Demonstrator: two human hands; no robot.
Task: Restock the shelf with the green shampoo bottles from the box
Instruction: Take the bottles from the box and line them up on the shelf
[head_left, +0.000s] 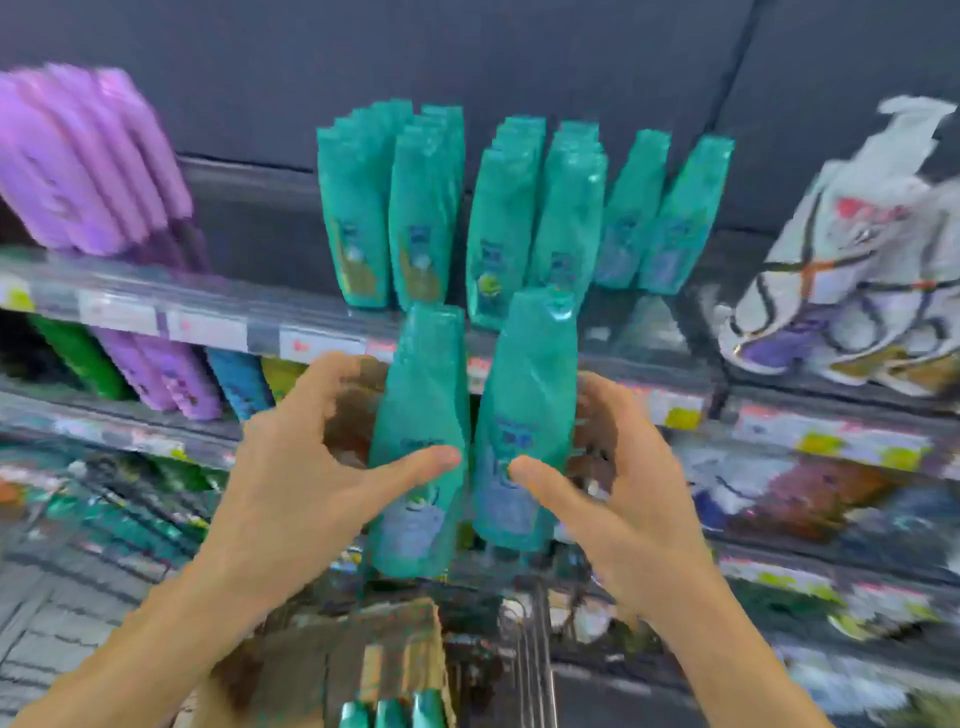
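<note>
My left hand (291, 467) grips one green bottle (421, 441) low on its body, thumb across the front; my right hand (618, 493) clasps a second bottle (524, 421) likewise, both raised just near the shelf (218, 317) row (blurred, so contact is probably firm); smooth plastic, likely slippery and fairly heavy, best held around the waist; more wait in the box (400, 670) below.

Labels on the green bottles (421, 441) are too blurred to read.
</note>
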